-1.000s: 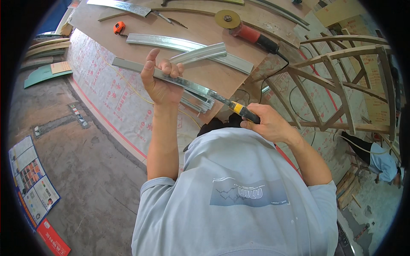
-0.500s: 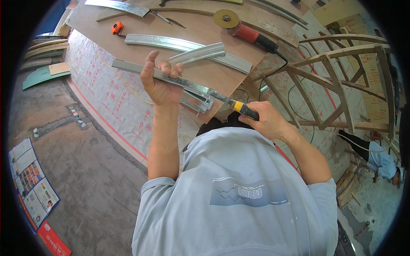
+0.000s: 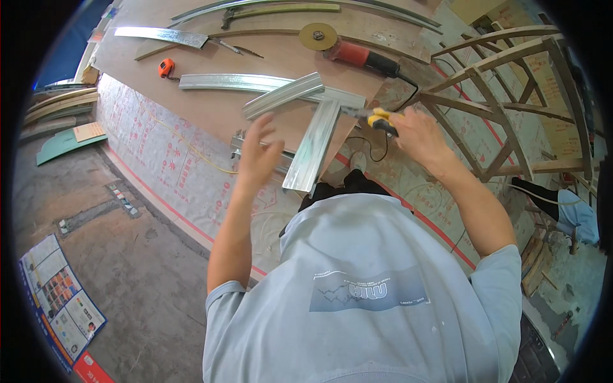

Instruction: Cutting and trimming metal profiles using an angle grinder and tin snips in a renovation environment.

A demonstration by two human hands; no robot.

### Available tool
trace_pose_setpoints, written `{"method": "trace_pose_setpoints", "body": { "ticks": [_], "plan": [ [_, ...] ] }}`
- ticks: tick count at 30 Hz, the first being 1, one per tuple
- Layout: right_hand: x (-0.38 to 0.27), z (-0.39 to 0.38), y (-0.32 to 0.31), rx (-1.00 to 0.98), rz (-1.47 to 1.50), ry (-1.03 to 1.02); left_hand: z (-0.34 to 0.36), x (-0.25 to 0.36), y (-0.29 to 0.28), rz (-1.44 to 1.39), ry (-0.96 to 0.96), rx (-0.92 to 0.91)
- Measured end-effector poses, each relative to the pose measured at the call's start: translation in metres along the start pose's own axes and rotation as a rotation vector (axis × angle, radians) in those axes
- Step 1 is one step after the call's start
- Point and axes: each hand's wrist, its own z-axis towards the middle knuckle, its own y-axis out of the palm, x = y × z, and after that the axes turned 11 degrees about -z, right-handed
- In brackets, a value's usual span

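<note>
My right hand (image 3: 420, 137) is closed round the yellow-and-black handles of a pair of snips (image 3: 381, 120). Their dark jaws meet the far end of a short silver metal channel (image 3: 313, 147), which slants toward me over the board's near corner. Whether the jaws bite into the channel is too small to tell. My left hand (image 3: 260, 153) is raised to the left of that channel, fingers apart and slightly blurred, holding nothing. Beyond it, another short channel (image 3: 284, 96) lies across a longer metal strip (image 3: 230, 82). More metal pieces (image 3: 274, 158) show partly behind my left hand.
On the wooden board (image 3: 211, 115) lie a red angle grinder (image 3: 351, 53) with a corded body, an orange tape measure (image 3: 166, 67) and a hammer (image 3: 281, 9). A curved wooden frame (image 3: 504, 115) stands at right. Another person (image 3: 575, 214) is at the far right edge.
The metal channel has swung from lying crosswise to pointing toward me. My left hand has let go of it and moved nearer. My right hand has shifted up and right with the snips.
</note>
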Motion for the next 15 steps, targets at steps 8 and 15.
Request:
{"method": "trace_pose_setpoints", "body": {
  "ticks": [8,15],
  "plan": [
    [-0.022,0.013,-0.04,0.569,-0.348,0.083,0.027,0.025,0.042,0.407,0.021,-0.069],
    [-0.035,-0.028,-0.044,-0.491,1.114,0.046,0.054,0.059,0.027,-0.875,-0.09,0.395]
  ]
}}
